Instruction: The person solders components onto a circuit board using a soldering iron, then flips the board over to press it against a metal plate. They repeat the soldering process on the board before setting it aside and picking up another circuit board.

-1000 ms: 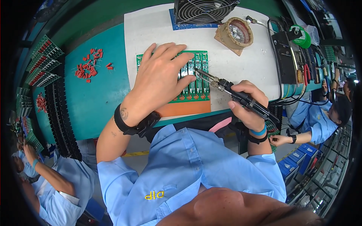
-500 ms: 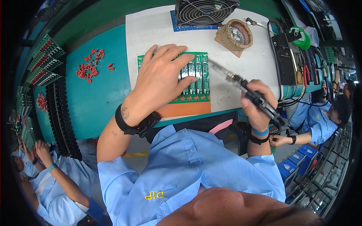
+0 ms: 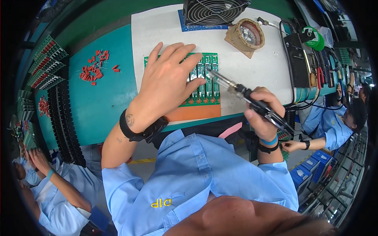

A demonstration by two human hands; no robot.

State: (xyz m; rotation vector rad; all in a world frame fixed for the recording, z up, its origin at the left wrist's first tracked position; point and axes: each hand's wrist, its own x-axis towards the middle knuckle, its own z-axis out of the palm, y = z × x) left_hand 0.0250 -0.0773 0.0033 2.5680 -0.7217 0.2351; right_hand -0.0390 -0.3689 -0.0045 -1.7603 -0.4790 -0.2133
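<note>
My left hand lies with its fingers spread over a panel of green circuit boards, covering the panel's left half. Below the boards shows an orange strip. In my closed right hand is a black soldering iron with a slim metal front end. Its tip points up and left, over the right part of the panel near the upper edge. Whether the tip touches the board I cannot tell.
Beyond the panel stand a fan and a round pot with silvery contents. Loose red components lie on the green mat. A black rack is at the left. Tools and cables are at the right. Co-workers sit on both sides.
The soldering iron has swung left and slightly down, so its tip is over the panel instead of past its right edge. My left hand has hardly moved.
</note>
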